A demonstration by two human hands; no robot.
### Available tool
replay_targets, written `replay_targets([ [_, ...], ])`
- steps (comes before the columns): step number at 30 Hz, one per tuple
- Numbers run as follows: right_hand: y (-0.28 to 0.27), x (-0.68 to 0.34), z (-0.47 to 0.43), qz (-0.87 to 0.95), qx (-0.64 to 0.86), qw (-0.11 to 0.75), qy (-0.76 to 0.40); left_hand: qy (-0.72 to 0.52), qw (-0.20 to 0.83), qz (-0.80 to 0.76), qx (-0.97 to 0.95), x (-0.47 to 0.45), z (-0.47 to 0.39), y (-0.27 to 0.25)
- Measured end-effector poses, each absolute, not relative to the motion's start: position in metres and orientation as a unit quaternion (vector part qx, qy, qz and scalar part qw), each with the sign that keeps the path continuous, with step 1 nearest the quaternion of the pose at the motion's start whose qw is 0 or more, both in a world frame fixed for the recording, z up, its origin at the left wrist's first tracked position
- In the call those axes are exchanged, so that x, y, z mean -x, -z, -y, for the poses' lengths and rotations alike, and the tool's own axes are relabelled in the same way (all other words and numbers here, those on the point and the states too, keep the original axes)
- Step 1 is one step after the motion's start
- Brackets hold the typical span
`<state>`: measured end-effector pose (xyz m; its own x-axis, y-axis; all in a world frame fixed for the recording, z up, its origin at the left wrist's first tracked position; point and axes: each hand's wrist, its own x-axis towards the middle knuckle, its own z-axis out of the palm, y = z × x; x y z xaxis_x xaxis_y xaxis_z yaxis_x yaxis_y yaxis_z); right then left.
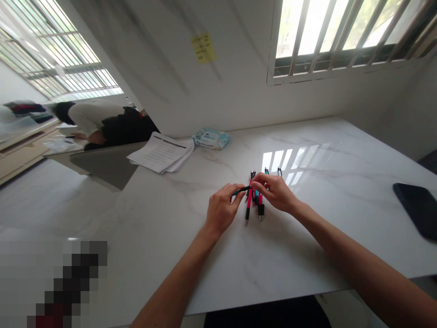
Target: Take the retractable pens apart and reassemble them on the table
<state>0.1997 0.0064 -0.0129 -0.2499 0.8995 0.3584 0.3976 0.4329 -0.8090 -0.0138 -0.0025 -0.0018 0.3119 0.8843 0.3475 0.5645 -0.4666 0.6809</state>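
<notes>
My left hand (223, 202) is closed round the body of a teal and black pen (241, 190), held a little above the table. At the pen's other end, the thumb and fingers of my right hand (273, 190) pinch its black tip. Right beneath both hands lies a loose bunch of several pens. Among them are a pink and black pen (248, 210) pointing towards me and another pink one with a black grip (261, 212). My fingers cover part of the bunch.
Beyond my left hand lie a stack of printed papers (162, 154) and a packet of wipes (211, 138). A dark phone (417, 209) rests at the right. A yellow note (204, 48) sticks to the wall. At the far left a person (102, 118) bends forward.
</notes>
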Motion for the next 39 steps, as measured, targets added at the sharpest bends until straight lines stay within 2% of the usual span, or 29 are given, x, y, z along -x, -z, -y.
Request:
replay_targets([
  [5,0.0121,-0.2013,-0.0067,0.746,0.439,0.409,-0.289,-0.374,0.246,-0.459,-0.767,0.0114,0.0037,0.0023],
  [20,0.0120,-0.2036,-0.0074,0.759,0.447,0.369,-0.297,-0.314,0.204,-0.458,-0.806,0.0141,0.0019,0.0042],
  [23,0.0097,-0.2045,-0.0069,0.769,0.465,0.348,-0.268,-0.300,0.204,-0.457,-0.812,0.0139,0.0022,0.0037],
  [29,0.0098,-0.2033,-0.0053,0.765,0.437,0.367,-0.300,-0.304,0.214,-0.461,-0.806,0.0140,0.0014,0.0039],
  [39,0.0143,-0.2068,-0.0091,0.766,0.463,0.351,-0.274,-0.302,0.204,-0.438,-0.822,0.0160,-0.0010,0.0066],
])
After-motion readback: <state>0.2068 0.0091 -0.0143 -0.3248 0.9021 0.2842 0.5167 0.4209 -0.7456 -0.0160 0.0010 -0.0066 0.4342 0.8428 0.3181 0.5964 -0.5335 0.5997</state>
